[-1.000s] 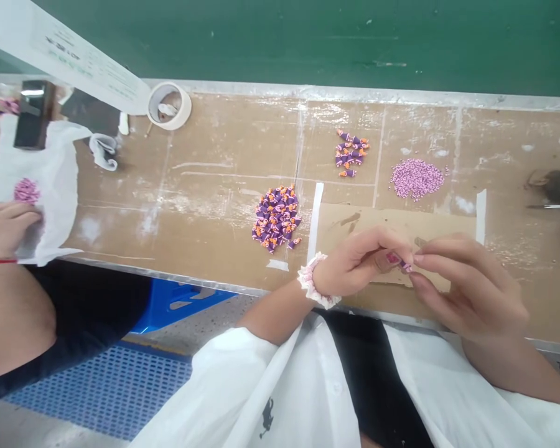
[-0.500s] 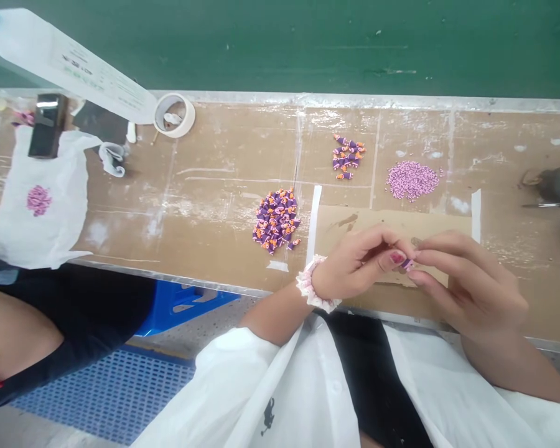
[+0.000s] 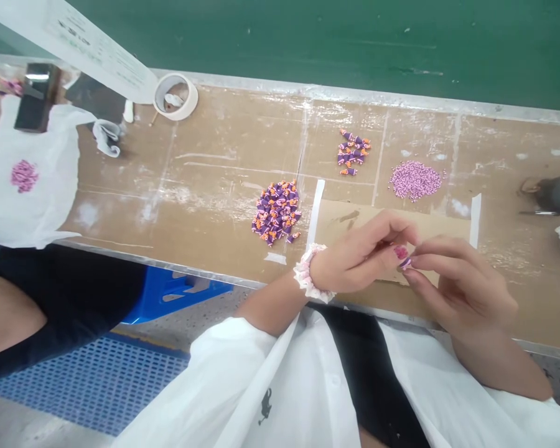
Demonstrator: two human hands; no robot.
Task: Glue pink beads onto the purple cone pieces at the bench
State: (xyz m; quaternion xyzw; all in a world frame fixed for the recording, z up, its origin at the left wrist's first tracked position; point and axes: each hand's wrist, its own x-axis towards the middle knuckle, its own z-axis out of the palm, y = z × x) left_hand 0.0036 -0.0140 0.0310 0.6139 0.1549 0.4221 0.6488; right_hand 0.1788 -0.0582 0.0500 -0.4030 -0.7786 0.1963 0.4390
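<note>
A small purple piece (image 3: pixel 405 263) sits pinched between the fingertips of the left hand (image 3: pixel 359 258) and the right hand (image 3: pixel 462 286), above the cardboard sheet (image 3: pixel 350 218) on the worktop (image 3: pixel 205 186). A purple-orange pile (image 3: pixel 276 213) lies near the left wrist.

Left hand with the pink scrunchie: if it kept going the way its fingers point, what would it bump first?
The left hand points across at the right hand. Both pinch a tiny purple piece between them, so it would probably push straight into the right hand's fingertips, which look almost touching.
</note>
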